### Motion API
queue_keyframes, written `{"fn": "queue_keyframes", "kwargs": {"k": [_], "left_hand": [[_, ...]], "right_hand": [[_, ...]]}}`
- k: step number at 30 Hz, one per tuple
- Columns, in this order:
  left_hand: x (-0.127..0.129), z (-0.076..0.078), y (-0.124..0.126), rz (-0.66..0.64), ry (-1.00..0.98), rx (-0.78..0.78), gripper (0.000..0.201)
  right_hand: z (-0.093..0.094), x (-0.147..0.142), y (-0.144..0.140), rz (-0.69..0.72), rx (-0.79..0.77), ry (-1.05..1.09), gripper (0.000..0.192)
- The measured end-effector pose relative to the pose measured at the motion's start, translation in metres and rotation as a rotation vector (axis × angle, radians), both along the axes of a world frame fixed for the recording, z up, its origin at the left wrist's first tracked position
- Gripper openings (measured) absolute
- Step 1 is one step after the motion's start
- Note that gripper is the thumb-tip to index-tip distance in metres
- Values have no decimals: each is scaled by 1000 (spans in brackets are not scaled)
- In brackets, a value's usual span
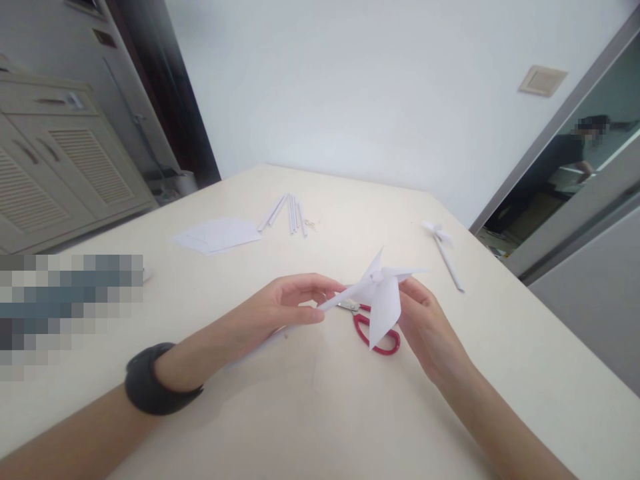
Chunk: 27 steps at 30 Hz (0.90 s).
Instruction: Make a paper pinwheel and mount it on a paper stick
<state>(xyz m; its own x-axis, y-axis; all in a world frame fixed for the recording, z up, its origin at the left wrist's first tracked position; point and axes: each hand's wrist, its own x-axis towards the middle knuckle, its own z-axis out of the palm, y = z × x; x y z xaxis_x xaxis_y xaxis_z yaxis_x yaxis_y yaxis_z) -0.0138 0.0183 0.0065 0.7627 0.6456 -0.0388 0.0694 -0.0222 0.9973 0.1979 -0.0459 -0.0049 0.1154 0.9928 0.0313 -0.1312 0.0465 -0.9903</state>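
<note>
A white paper pinwheel is held above the table, its folded blades spread out and its rolled paper stick slanting down to the left. My left hand pinches that stick between thumb and fingers; a dark band circles this wrist. At the blades' right edge, my right hand curls in with its fingers closed against the paper; its fingertips are partly hidden behind a blade. Under the pinwheel lie scissors with red handles, partly covered by it. A thin white paper piece lies beneath my left forearm.
On the table, paper sheets lie at the back left, beside several rolled paper sticks and a small heap of thin bits. Another pinwheel rests at the right. Beyond the doorway, a person leans forward.
</note>
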Motion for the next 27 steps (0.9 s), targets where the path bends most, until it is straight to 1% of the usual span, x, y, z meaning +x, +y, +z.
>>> {"fn": "queue_keyframes", "kwargs": {"k": [3,6,8,11,14,17,20,24,27], "left_hand": [[1,-5,0,17,-28,-10,28],[2,-8,-1,32,-66,-7,28],[3,-6,-2,4,-67,4,29],[3,2,-3,-49,-47,12,28],[2,7,-4,-50,-34,22,27],[2,5,-3,-25,-12,42,25],[3,0,-2,5,-4,99,24],[4,-1,-3,15,-13,171,24],[4,2,-3,13,-1,191,24]], "right_hand": [[3,-3,0,46,-48,48,18],[4,-4,0,103,-57,83,24],[3,-4,0,134,-60,93,26],[2,-2,-1,182,-66,90,26],[4,0,-2,210,-43,71,25],[6,1,-2,185,-17,37,20],[6,-1,-2,133,15,-1,18],[4,-4,-2,-5,99,-79,20],[5,-5,-3,-74,133,-138,13]]}}
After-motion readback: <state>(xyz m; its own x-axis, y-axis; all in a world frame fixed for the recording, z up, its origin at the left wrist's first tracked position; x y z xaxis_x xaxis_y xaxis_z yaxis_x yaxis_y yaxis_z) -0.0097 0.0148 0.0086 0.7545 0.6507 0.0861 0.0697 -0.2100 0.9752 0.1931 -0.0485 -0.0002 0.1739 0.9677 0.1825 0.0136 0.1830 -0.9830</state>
